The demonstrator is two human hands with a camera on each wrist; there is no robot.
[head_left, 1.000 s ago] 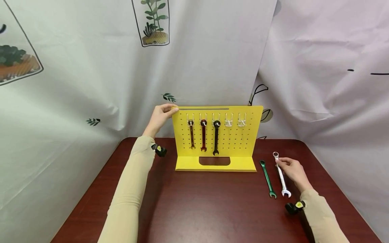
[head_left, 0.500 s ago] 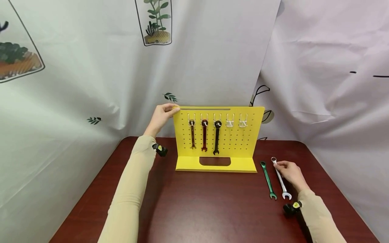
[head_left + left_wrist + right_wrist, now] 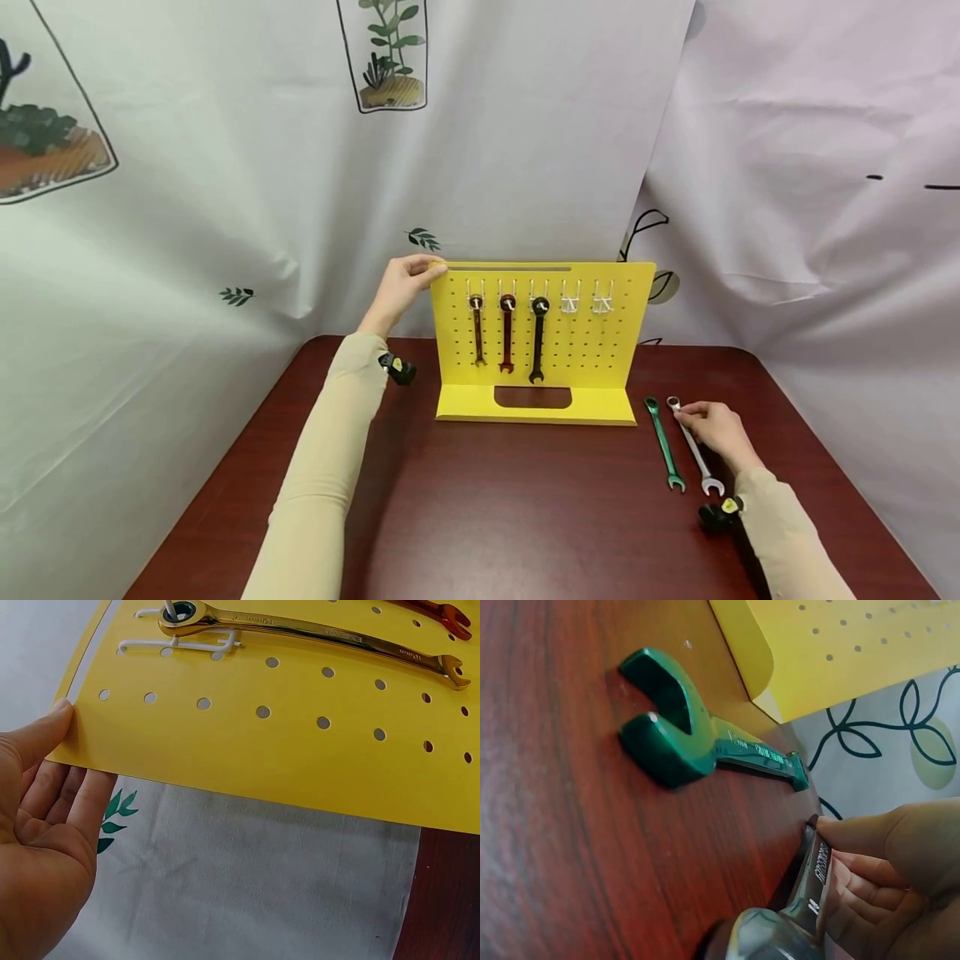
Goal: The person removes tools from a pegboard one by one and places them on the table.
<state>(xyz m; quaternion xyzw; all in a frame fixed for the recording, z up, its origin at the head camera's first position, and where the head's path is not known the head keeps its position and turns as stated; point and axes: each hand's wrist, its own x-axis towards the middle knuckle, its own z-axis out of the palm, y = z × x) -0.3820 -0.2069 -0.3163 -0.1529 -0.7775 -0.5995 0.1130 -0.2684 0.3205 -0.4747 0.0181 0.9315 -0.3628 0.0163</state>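
My left hand pinches the upper left corner of a yellow pegboard stand, thumb in front and fingers behind. From the board's white hooks hang a gold wrench, a red wrench and a black wrench, ring ends up. At the table's right side, my right hand pinches a silver combination wrench near its ring end, thumb on one side and fingers on the other. Its open end points toward me. Just left of it lies a green wrench, seen close up in the right wrist view.
Two white hooks on the board's right side carry nothing. The stand's base rests on a dark red wooden table. Behind the table hangs a pale printed curtain.
The right hand has shifted slightly toward me and left, and the silver wrench's ring end has come nearer the green wrench. The left hand keeps its hold on the board's corner.
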